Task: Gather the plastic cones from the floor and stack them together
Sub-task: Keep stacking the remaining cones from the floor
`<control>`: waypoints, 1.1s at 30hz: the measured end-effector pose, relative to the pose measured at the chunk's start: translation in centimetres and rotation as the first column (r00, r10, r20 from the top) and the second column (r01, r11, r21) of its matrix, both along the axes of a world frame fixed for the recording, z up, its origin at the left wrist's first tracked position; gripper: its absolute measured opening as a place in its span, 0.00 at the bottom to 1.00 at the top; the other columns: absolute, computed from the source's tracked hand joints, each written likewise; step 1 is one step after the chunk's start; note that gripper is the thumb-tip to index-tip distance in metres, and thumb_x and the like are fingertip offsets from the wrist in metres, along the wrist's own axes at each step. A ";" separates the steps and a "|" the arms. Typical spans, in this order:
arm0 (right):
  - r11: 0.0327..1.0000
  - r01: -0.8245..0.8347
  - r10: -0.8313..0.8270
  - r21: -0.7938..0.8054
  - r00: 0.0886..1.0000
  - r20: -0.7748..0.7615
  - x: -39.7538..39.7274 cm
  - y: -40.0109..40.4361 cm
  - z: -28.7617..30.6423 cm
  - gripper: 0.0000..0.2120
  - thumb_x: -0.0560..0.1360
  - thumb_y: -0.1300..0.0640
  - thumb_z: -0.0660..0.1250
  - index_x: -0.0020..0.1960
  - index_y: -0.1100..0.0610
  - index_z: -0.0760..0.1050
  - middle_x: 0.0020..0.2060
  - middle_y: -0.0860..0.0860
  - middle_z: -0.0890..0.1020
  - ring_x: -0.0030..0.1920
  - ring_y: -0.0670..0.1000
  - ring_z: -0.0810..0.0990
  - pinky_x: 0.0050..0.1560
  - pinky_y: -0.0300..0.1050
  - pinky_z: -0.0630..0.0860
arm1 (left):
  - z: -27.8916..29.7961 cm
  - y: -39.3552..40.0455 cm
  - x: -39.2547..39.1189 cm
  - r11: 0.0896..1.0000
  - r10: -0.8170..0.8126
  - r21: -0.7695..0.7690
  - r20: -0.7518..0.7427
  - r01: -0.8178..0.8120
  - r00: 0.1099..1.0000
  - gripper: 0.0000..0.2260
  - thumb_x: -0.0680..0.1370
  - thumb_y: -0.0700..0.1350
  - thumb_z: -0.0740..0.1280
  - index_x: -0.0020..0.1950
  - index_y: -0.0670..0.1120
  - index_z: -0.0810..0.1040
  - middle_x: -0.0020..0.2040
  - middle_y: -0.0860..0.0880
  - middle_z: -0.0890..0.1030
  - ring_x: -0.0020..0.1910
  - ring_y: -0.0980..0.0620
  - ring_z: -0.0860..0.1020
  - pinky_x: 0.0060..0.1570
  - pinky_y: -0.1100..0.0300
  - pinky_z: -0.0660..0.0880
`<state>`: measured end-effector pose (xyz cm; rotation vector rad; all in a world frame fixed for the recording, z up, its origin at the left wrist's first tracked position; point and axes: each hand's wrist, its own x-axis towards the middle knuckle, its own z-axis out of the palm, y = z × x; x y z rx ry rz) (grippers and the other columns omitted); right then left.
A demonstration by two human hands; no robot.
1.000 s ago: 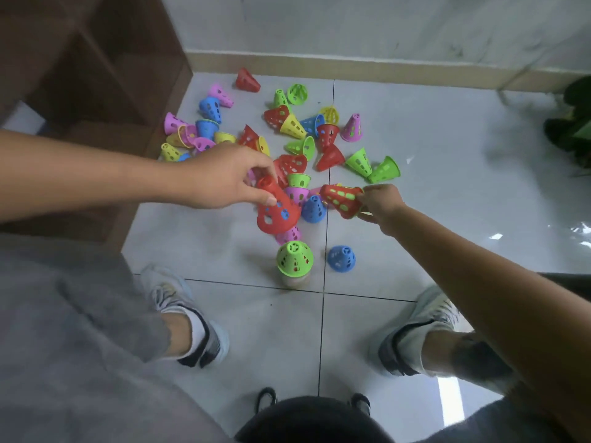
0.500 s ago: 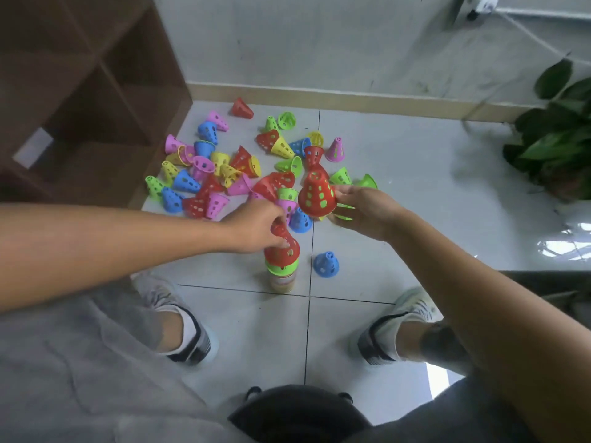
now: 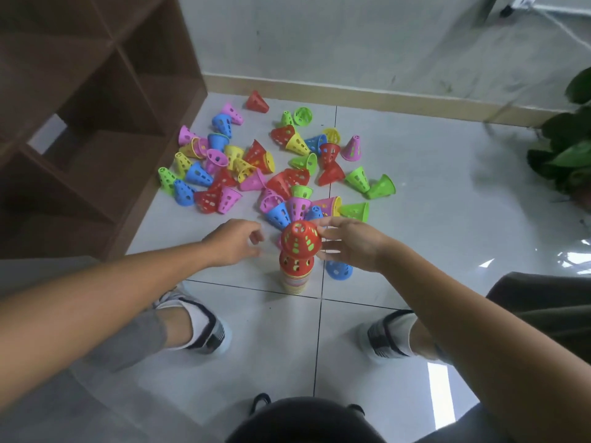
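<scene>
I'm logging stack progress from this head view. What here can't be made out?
- Stack count: the red cones on top cover the nested ones below.
- Right hand grip on the top red cone: fingertip contact unclear.
- Left hand: blurred.
- Blue cone: partly behind the right hand.
- Plant: cut off by the right edge.

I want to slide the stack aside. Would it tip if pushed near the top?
Probably. The stack is tall and narrow on smooth tile, so a high push may topple it. The top red cone, held by the right hand, sits tilted and might slip off. Perforated plastic looks light; push low.
</scene>
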<state>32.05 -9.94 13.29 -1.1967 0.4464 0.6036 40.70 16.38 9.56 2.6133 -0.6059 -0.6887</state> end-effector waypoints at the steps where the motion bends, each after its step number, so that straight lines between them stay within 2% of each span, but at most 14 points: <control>1: 1.000 -0.009 0.009 -0.009 1.000 -0.002 -0.1 0.1 -0.4 0.08 0.82 0.63 0.63 0.58 0.58 0.78 0.49 0.56 0.81 0.49 0.54 0.80 0.45 0.45 0.81 | -0.4 -0.2 0.6 1.000 0.015 -0.001 -0.003 -0.015 1.000 0.11 0.73 0.50 0.78 0.52 0.51 0.80 0.50 0.53 0.82 0.48 0.52 0.80 0.50 0.57 0.77; 4: 0.999 -0.018 0.017 -0.032 1.000 -0.010 -0.4 0.2 -1.8 0.07 0.82 0.63 0.63 0.54 0.57 0.79 0.46 0.55 0.80 0.48 0.53 0.79 0.47 0.46 0.81 | -1.7 -1.7 2.3 0.998 0.047 -0.048 -0.020 -0.048 0.999 0.12 0.74 0.49 0.77 0.54 0.48 0.81 0.51 0.50 0.83 0.47 0.50 0.80 0.51 0.56 0.78; 9: 0.997 0.009 -0.012 -0.076 0.999 -0.036 -1.1 -0.3 -4.2 0.08 0.80 0.64 0.64 0.56 0.59 0.80 0.45 0.55 0.83 0.46 0.53 0.81 0.45 0.44 0.80 | -4.5 -4.9 4.1 0.991 0.054 -0.116 -0.048 -0.059 0.997 0.15 0.75 0.47 0.76 0.59 0.46 0.80 0.54 0.50 0.81 0.52 0.50 0.80 0.57 0.53 0.77; 15: 0.995 0.053 -0.062 -0.083 0.993 -0.098 -0.9 -0.9 -5.9 0.08 0.79 0.66 0.66 0.57 0.62 0.80 0.47 0.57 0.84 0.46 0.55 0.82 0.51 0.48 0.81 | -7.0 -7.0 6.1 0.992 0.047 -0.113 -0.038 -0.051 0.998 0.18 0.75 0.46 0.76 0.63 0.46 0.79 0.59 0.46 0.81 0.55 0.46 0.81 0.59 0.49 0.78; 18: 0.971 0.099 -0.116 -0.216 0.991 -0.071 -0.6 -1.6 -6.9 0.05 0.77 0.66 0.68 0.53 0.63 0.81 0.42 0.55 0.84 0.42 0.54 0.82 0.47 0.46 0.82 | -8.1 -7.6 6.8 0.997 0.019 -0.075 -0.057 -0.023 0.998 0.18 0.74 0.45 0.76 0.63 0.47 0.80 0.59 0.46 0.82 0.56 0.46 0.81 0.59 0.49 0.79; 19: 0.935 0.141 -0.159 -0.325 0.987 -0.029 -0.5 -1.9 -7.3 0.04 0.76 0.67 0.69 0.50 0.61 0.81 0.39 0.55 0.83 0.41 0.55 0.81 0.45 0.45 0.81 | -8.4 -7.8 6.9 0.998 0.007 -0.062 -0.062 -0.011 0.998 0.18 0.74 0.44 0.77 0.64 0.47 0.80 0.59 0.47 0.82 0.57 0.46 0.81 0.59 0.49 0.79; 21: 0.756 0.197 -0.181 -0.625 0.979 0.090 -0.2 -2.8 -8.7 0.07 0.75 0.67 0.69 0.46 0.56 0.81 0.40 0.52 0.83 0.41 0.54 0.81 0.45 0.44 0.79 | -8.8 -8.2 6.9 1.000 -0.015 -0.028 -0.058 0.014 0.998 0.20 0.74 0.44 0.77 0.65 0.48 0.79 0.60 0.47 0.82 0.58 0.46 0.81 0.60 0.49 0.78; 23: 0.537 0.138 -0.057 -0.832 0.990 0.128 -0.2 -3.7 -9.7 0.08 0.75 0.64 0.68 0.49 0.53 0.81 0.45 0.48 0.83 0.44 0.51 0.81 0.47 0.41 0.74 | -9.2 -8.6 6.9 0.999 -0.035 0.007 -0.038 0.035 0.999 0.20 0.74 0.44 0.77 0.65 0.49 0.80 0.61 0.48 0.82 0.58 0.45 0.81 0.60 0.49 0.78; 24: 0.467 0.094 0.014 -0.879 0.993 0.113 -0.4 -4.2 -10.1 0.08 0.75 0.63 0.69 0.51 0.53 0.81 0.47 0.48 0.83 0.46 0.50 0.80 0.48 0.40 0.72 | -9.4 -8.7 6.9 0.999 -0.042 0.022 -0.030 0.043 0.999 0.19 0.74 0.44 0.76 0.65 0.50 0.80 0.62 0.48 0.82 0.58 0.45 0.80 0.59 0.50 0.78; 26: 0.405 -0.002 0.112 -0.915 0.993 0.047 -0.8 -5.0 -11.1 0.12 0.74 0.61 0.71 0.57 0.54 0.80 0.52 0.50 0.82 0.49 0.51 0.79 0.51 0.42 0.74 | -9.9 -8.9 6.6 0.996 -0.064 0.060 -0.020 0.065 0.998 0.19 0.74 0.43 0.76 0.64 0.50 0.80 0.63 0.48 0.81 0.59 0.45 0.80 0.58 0.52 0.77; 28: 0.381 -0.085 0.174 -0.921 0.985 -0.019 -0.9 -5.5 -11.7 0.16 0.73 0.59 0.73 0.61 0.53 0.78 0.55 0.51 0.80 0.51 0.52 0.79 0.53 0.46 0.77 | -10.5 -8.9 6.5 0.990 -0.095 0.104 -0.011 0.096 0.995 0.20 0.74 0.43 0.76 0.65 0.50 0.79 0.66 0.49 0.79 0.62 0.45 0.78 0.58 0.53 0.75; 33: 0.334 -0.189 0.276 -0.923 0.957 -0.096 -0.1 -5.5 -12.6 0.21 0.73 0.56 0.74 0.64 0.50 0.76 0.57 0.51 0.78 0.53 0.52 0.78 0.54 0.48 0.77 | -10.9 -8.7 6.6 0.980 -0.137 0.153 0.033 0.130 0.990 0.21 0.76 0.44 0.75 0.68 0.49 0.77 0.68 0.49 0.76 0.63 0.43 0.77 0.57 0.53 0.74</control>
